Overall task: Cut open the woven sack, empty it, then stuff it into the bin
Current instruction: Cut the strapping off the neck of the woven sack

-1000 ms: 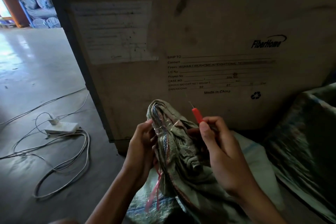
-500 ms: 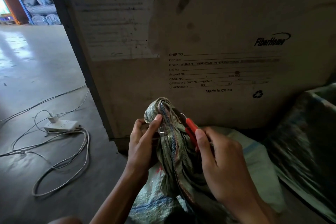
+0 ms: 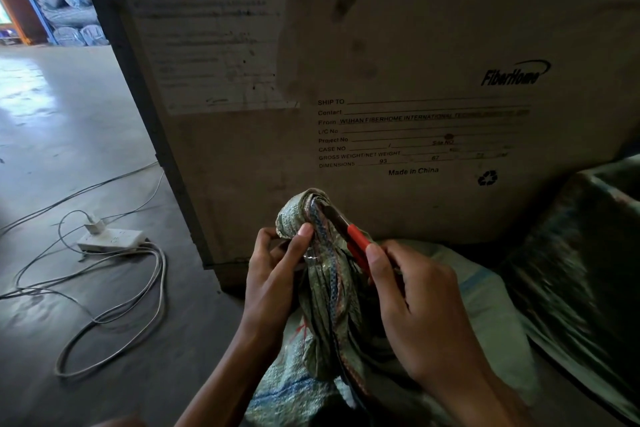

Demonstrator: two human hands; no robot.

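Note:
The grey-green woven sack [image 3: 332, 295] stands in front of me with its neck bunched and twisted, blue and red threads running down it. My left hand [image 3: 273, 274] grips the neck just below the top, thumb across the tied part. My right hand [image 3: 419, 305] holds a red-handled cutter [image 3: 353, 239] whose blade tip lies against the top of the neck. The bin [image 3: 595, 253], dark and lined with plastic, sits at the right edge, partly out of view.
A large crate [image 3: 398, 80] with printed shipping text rises right behind the sack. On the concrete floor to the left lie a white power strip [image 3: 110, 239] and loose looping cables [image 3: 114, 308]. Rolled bundles [image 3: 65, 10] are stacked far back left.
My right hand has brought the cutter down from above the neck to rest its blade against the sack's top. My left hand shifted higher on the neck, thumb over the tie.

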